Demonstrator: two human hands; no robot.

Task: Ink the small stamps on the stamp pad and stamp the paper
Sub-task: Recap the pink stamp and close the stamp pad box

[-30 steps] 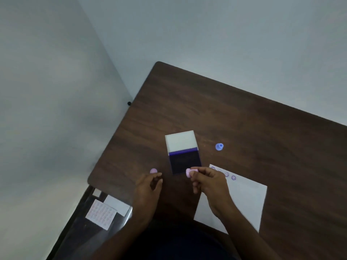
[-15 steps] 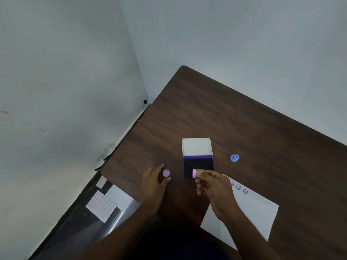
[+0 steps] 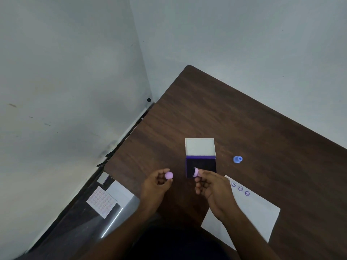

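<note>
L hand (image 3: pixel 156 184) near desk's (image 3: pixel 244 117) left edge, fingers curled round a pink cap (image 3: pixel 168 175). Ink pad (image 3: pixel 201 167) mid-desk, white lid (image 3: pixel 200 147) flipped open behind it. R hand (image 3: pixel 212 186) pinches a pink stamp (image 3: pixel 195 172), tilted, its end over pad's near edge; contact can't be told. Paper (image 3: pixel 251 216) at near edge, 3 smiley prints (image 3: pixel 240 188) along its far edge. Blue stamp (image 3: pixel 237 159) alone, right of pad.

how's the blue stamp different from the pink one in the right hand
The small blue plastic stamp lies untouched on the brown wooden table, right of the open ink pad. The small pink plastic stamp is pinched in the right hand, tilted over the pad's dark ink. Both look similarly small.
</note>
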